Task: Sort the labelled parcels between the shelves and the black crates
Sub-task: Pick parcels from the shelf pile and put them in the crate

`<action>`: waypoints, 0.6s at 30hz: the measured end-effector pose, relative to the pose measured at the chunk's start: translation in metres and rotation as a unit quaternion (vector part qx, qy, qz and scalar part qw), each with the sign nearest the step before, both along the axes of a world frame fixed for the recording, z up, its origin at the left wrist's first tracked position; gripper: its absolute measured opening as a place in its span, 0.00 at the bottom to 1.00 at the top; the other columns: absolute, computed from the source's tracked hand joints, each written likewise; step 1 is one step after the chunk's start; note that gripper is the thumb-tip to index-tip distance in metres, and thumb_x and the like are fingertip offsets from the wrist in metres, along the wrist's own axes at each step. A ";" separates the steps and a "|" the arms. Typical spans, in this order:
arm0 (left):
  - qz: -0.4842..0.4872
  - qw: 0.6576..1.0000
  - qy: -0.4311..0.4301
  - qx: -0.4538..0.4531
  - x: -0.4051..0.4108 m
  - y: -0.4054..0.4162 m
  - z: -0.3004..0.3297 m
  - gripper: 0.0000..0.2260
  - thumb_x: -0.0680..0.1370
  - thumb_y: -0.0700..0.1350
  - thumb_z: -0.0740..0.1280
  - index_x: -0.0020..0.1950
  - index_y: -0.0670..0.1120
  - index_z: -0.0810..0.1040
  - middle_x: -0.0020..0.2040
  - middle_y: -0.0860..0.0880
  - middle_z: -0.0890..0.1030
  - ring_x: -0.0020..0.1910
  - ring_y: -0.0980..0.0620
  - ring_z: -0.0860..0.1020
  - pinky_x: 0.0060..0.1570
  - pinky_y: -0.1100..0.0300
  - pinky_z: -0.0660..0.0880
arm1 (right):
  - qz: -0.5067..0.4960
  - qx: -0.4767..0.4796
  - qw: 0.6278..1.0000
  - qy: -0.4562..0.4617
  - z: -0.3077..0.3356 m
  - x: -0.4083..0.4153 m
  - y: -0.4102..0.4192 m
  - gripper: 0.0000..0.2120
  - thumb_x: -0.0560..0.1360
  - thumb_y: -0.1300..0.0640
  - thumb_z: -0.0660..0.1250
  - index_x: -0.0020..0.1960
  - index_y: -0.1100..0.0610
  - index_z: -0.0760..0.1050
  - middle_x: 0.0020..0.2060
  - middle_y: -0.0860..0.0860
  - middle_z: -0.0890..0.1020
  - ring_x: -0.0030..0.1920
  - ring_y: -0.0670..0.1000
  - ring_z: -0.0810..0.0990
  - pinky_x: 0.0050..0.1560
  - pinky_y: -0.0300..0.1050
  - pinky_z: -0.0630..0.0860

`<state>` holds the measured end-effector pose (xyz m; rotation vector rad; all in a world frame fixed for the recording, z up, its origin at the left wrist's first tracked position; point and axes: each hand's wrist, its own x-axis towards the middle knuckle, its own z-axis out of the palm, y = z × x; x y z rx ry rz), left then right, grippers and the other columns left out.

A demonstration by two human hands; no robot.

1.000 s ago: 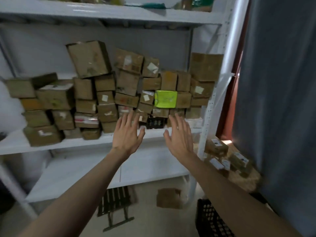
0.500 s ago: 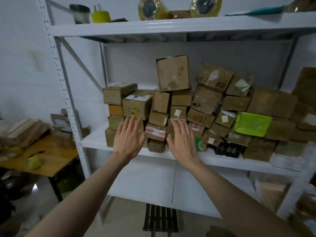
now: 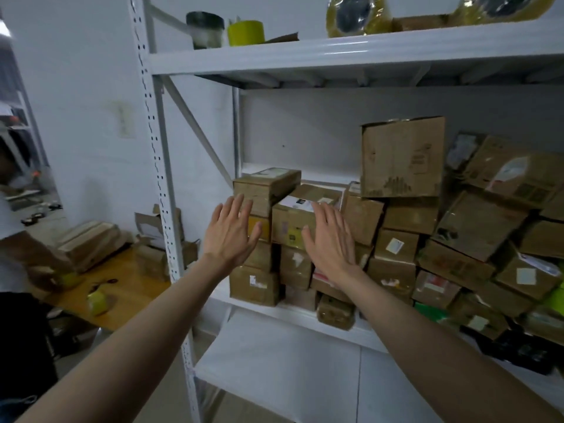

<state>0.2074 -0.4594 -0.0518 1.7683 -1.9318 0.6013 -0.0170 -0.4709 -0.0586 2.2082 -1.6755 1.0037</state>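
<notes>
Several brown cardboard parcels with white labels are stacked on the middle white shelf point(image 3: 293, 314). My left hand point(image 3: 230, 232) is raised flat, fingers straight, in front of the leftmost stack point(image 3: 259, 227). My right hand point(image 3: 331, 239) is also flat and spread, over a labelled box point(image 3: 294, 222) in the second stack. Neither hand holds anything; whether they touch the boxes is unclear. A large box point(image 3: 401, 157) stands on top of the pile. No black crate is in view.
The white rack upright point(image 3: 158, 178) stands left of my hands. The top shelf point(image 3: 335, 53) carries tape rolls and cups. The lower shelf point(image 3: 274, 367) is bare. A wooden table point(image 3: 116, 288) with parcels and another person point(image 3: 18, 270) are at the left.
The view has swung left along the shelf, from its right end to its left end. Both hands stayed raised and flat, now in front of the leftmost stacks.
</notes>
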 end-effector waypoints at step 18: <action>-0.129 0.989 0.062 0.045 0.108 -0.183 0.047 0.29 0.84 0.63 0.47 0.78 0.45 0.62 0.77 0.44 0.65 0.74 0.43 0.67 0.72 0.47 0.65 | -0.139 0.013 0.990 0.002 0.052 0.126 -0.133 0.28 0.85 0.42 0.47 0.68 0.60 0.73 0.62 0.58 0.79 0.65 0.56 0.75 0.68 0.53 0.68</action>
